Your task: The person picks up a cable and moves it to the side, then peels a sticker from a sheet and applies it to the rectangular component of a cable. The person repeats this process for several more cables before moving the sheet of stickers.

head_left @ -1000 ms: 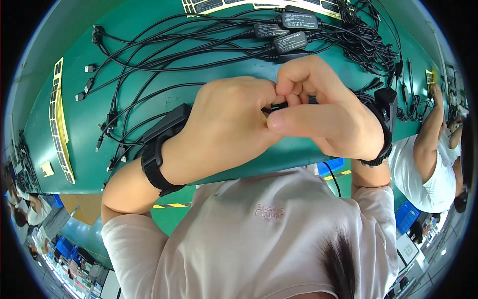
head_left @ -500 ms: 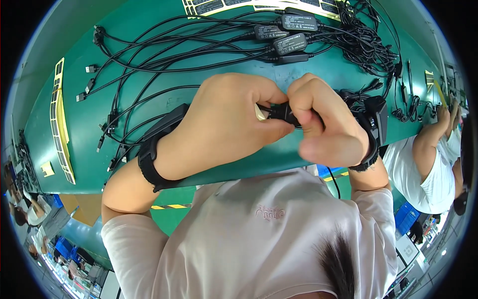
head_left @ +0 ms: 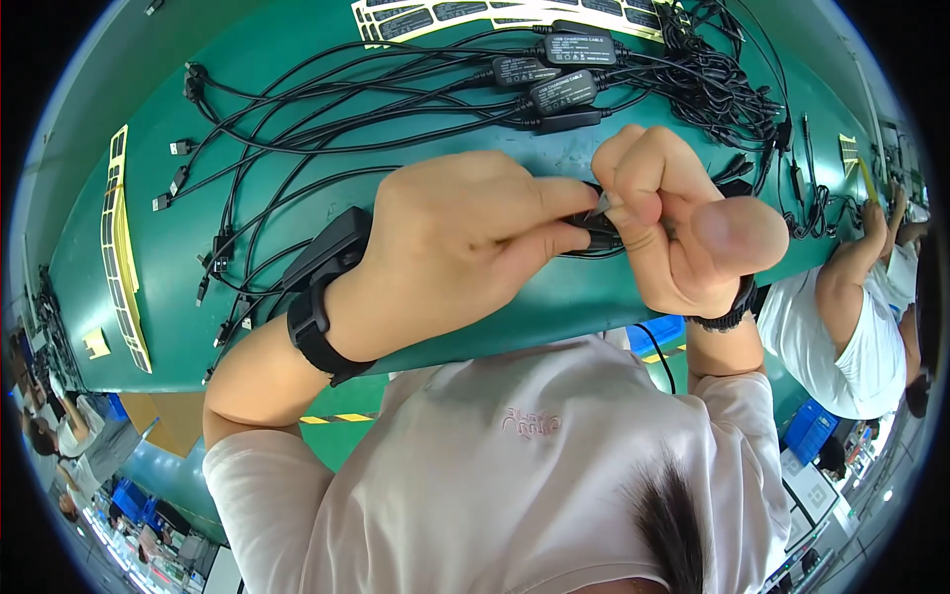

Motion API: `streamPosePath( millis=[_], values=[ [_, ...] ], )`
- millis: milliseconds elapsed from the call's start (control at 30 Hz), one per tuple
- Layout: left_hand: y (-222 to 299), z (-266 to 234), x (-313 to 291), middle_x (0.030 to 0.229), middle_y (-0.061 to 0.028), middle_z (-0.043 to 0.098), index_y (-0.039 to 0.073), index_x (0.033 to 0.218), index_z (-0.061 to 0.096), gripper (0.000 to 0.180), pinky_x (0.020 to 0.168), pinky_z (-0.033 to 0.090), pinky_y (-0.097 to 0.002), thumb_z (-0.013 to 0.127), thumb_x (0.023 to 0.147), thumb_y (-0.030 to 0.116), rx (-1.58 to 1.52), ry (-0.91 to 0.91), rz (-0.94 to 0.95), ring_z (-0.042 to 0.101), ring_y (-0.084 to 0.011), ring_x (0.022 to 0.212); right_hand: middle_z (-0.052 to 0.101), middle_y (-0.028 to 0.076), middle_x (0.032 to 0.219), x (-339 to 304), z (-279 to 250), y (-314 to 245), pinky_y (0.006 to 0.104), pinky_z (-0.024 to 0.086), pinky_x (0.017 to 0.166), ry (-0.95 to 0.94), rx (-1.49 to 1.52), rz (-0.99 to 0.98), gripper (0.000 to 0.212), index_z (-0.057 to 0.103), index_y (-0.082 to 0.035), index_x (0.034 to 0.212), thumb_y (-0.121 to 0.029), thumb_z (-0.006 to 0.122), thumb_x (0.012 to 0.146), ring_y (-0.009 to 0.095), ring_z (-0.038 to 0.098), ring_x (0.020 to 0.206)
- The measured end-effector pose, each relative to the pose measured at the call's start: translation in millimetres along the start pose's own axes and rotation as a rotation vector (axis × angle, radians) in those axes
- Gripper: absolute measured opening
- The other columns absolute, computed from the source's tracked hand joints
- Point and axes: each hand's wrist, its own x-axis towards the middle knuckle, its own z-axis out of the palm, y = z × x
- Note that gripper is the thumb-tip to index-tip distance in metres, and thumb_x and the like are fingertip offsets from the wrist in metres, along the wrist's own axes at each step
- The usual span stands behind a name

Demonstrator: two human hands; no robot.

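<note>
My left hand [head_left: 465,243] is closed, its thumb and forefinger pinching a black cable part [head_left: 600,238] above the table's near side. Opposite it, my right hand [head_left: 683,213] is curled, thumb and forefinger pressed together at a small greyish flap [head_left: 600,205] by the left fingertips. Fingers hide most of the cable part, and I cannot tell how the flap is joined to it. Beside my left wrist lies a black rectangular cable box [head_left: 332,247]. Beyond my hands are several black cables with labelled boxes [head_left: 580,49].
A green table [head_left: 416,342] carries tangled black cords [head_left: 717,99] at the far right and USB plugs [head_left: 179,148] at the left. Label sheets lie at the back [head_left: 426,18] and on the left edge [head_left: 121,267]. Another person's arm [head_left: 853,252] rests at the right.
My right hand has turned and lifted a little rightward, now pinching at the fingertips. My left fingers have stretched rightward. The pale piece by my left palm is out of sight; a greyish flap shows between fingertips.
</note>
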Motion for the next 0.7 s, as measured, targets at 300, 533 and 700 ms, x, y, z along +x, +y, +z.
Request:
streamPosePath(
  millis=[300, 533, 700],
  values=[
    [-1, -4, 2, 0.069, -0.0027, 0.063, 0.006, 0.092, 0.071, 0.024, 0.051, 0.043, -0.0257, 0.078, 0.068, 0.004, -0.041, 0.008, 0.043, 0.056, -0.0149, 0.059, 0.054, 0.013, 0.096, 17, -25, -9, 0.0324, 0.043, 0.071, -0.038, -0.426, -0.098, 0.015, 0.057, -0.002, 0.09, -0.002, 0.065, 0.077, 0.022, 0.051, 0.085],
    [6, -5, 2, 0.067, -0.004, 0.062, 0.005, 0.095, 0.071, 0.029, 0.051, 0.042, -0.0232, 0.08, 0.068, 0.008, -0.047, -0.039, -0.026, 0.055, -0.0131, 0.058, 0.059, 0.014, 0.097, 6, -30, 7, 0.0355, 0.045, 0.072, -0.139, -0.264, -0.106, 0.024, 0.064, 0.0, 0.093, -0.005, 0.071, 0.071, 0.024, 0.054, 0.083],
    [10, -10, 4, 0.067, -0.0051, 0.061, 0.005, 0.097, 0.07, 0.03, 0.051, 0.042, -0.0229, 0.079, 0.069, 0.012, 0.039, -0.132, -0.173, 0.054, -0.0129, 0.056, 0.062, 0.009, 0.081, 6, -11, 0, 0.0324, 0.047, 0.069, 0.107, -0.382, -0.168, 0.01, 0.066, -0.002, 0.084, -0.001, 0.068, 0.074, 0.023, 0.059, 0.077]
  ],
)
